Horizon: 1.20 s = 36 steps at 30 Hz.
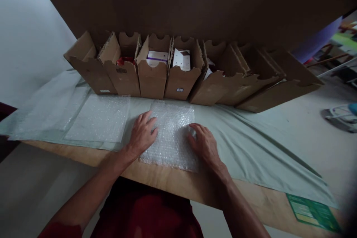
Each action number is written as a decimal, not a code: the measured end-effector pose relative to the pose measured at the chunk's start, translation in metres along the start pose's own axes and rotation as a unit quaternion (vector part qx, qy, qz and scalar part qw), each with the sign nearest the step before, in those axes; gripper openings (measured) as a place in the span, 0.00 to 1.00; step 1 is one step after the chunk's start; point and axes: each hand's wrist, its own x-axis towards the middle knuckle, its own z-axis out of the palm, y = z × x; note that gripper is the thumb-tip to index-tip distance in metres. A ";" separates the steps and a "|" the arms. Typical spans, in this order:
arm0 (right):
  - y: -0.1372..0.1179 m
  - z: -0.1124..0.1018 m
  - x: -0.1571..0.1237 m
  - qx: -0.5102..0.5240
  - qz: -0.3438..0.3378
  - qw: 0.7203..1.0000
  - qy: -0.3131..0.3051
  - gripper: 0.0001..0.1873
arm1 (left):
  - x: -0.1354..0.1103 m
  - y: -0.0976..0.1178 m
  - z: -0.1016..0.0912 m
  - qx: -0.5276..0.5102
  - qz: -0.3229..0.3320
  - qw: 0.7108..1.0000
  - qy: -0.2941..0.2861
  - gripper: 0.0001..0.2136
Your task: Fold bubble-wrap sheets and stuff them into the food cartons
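A clear sheet of bubble wrap (171, 137) lies flat in front of me, over the pale green cloth and the wooden table edge. At its left side rests my left hand (143, 132), fingers spread and bent a little. My right hand (203, 141) is at the opposite side, with the fingers loosely curved over the border of the sheet. Neither hand grips anything that I can see. To the left lies another bubble wrap piece (99, 117), flat on the cloth.
Several cardboard bins (152, 81) stand in a row along the back; some hold small boxes, such as a white box (181, 59). More bubble wrap sheets (47, 104) lie at far left. A green printed sheet (312, 212) is at the right front edge. The cloth (245, 148) is wrinkled.
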 end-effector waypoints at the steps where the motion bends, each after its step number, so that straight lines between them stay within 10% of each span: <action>1: -0.003 0.002 0.000 -0.020 -0.024 0.999 0.005 0.18 | 0.002 0.002 0.000 0.008 0.021 1.000 -0.009 0.14; 9: -0.011 -0.003 -0.006 -0.142 -0.035 0.987 0.069 0.15 | 0.015 0.018 0.011 0.027 0.091 0.984 -0.148 0.22; 19: -0.013 -0.001 -0.003 -0.116 -0.010 0.993 -0.004 0.11 | 0.015 0.010 0.014 0.018 0.101 0.980 -0.169 0.22; 36: -0.005 0.004 -0.006 -0.114 -0.025 0.992 0.045 0.06 | 0.021 0.010 0.010 0.028 0.117 0.976 -0.180 0.21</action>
